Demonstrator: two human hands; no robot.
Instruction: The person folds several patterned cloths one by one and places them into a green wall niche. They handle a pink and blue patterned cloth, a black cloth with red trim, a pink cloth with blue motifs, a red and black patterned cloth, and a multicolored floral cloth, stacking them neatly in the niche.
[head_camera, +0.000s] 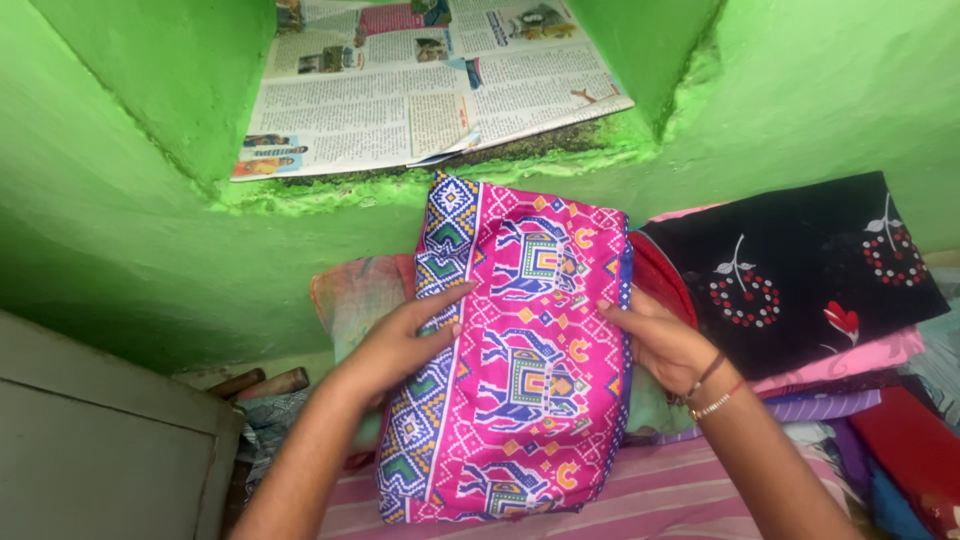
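Observation:
A folded pink cloth with blue elephant prints and a patterned blue border lies in the middle, on top of a pile of other fabrics. My left hand grips its left border edge, fingers laid over the top. My right hand holds its right edge, with bangles and threads on the wrist. Both hands hold the folded cloth from either side.
A black cloth with red and white flowers tops a stack of folded fabrics at the right. A pink striped sheet lies below. Newspaper lines a niche in the green wall. A grey box stands at the left.

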